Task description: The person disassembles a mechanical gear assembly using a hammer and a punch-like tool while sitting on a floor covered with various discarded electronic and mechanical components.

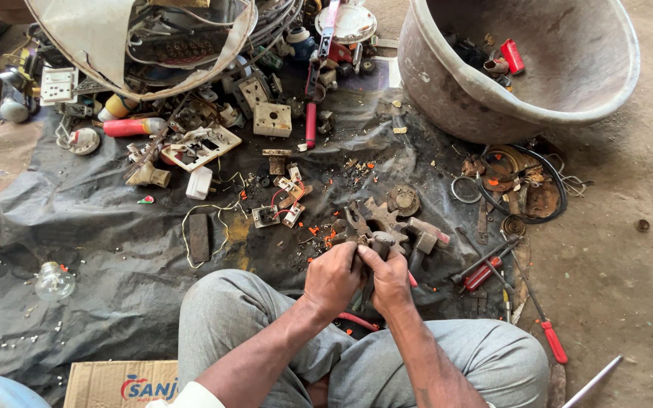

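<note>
Seated worker, head view. Nearest the camera, both forearms converge over the lap between grey-trousered knees. The left hand point(332, 278) and the right hand point(391, 281) meet, each clenched around one small dark metal part point(379, 243), which protrudes from between the fingers on their far side. The part's long axis runs roughly near-to-far, its free end pointing away from the body; both hands grasp it, neither clearly the nearer. A red-handled tool tip point(413, 280) shows just right of the right hand; whether that hand holds it cannot be told. Just beyond the hands, touching or almost touching the part, lies a rusty toothed gear point(377, 217) on the black plastic sheet point(85, 219). To the right lie red-handled screwdrivers point(546, 332). Farther left rest white switch plates point(199, 146) and a clear bulb point(54, 280). At far right stands a large grey basin point(447, 98).
</note>
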`<state>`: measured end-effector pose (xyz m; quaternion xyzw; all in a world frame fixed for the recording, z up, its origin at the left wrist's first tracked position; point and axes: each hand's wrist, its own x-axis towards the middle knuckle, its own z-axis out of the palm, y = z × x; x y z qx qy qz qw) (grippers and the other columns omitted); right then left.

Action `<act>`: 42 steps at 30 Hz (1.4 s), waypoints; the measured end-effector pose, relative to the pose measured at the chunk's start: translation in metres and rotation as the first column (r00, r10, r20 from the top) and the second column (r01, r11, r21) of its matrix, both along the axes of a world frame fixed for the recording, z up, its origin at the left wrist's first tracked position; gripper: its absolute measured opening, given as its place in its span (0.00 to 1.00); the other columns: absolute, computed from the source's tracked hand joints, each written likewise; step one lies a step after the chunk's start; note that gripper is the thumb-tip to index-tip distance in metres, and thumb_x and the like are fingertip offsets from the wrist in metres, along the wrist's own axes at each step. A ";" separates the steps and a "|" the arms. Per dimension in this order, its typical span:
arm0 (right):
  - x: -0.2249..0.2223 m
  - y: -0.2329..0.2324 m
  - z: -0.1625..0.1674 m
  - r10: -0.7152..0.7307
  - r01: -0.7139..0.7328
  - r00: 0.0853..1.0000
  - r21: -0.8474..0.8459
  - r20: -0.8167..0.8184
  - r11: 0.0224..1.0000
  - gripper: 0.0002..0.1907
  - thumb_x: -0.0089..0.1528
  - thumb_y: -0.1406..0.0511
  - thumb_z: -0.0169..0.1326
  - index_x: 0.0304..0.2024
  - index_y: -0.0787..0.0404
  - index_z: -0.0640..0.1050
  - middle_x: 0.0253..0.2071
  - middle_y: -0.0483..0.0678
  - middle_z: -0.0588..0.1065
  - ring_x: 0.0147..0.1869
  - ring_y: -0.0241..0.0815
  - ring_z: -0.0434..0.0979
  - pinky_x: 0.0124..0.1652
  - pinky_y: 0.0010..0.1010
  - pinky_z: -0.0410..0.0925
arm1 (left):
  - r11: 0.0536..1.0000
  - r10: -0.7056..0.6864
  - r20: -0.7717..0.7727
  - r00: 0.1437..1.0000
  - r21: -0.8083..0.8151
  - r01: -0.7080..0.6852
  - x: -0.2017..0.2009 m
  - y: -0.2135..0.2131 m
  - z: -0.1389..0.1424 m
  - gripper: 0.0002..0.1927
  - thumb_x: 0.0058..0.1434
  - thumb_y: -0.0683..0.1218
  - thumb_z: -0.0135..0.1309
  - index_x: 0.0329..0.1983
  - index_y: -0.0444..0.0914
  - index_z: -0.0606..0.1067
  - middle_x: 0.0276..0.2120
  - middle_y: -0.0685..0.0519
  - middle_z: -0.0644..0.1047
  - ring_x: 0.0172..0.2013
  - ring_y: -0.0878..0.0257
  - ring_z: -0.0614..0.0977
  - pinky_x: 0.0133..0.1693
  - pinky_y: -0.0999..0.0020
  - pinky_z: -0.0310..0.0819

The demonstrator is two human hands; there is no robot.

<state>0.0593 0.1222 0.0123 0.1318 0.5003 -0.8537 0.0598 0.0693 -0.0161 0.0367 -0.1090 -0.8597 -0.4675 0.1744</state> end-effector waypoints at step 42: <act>-0.002 0.041 0.000 0.350 -0.363 0.931 -0.167 -0.100 0.917 0.16 0.67 0.71 0.57 0.56 0.69 0.73 0.40 0.51 0.76 0.29 0.38 0.75 0.28 0.28 0.70 | 0.960 -0.151 0.457 0.876 0.281 0.019 -0.015 -0.020 0.028 0.08 0.59 0.43 0.57 0.40 0.35 0.81 0.26 0.41 0.81 0.26 0.54 0.86 0.31 0.61 0.78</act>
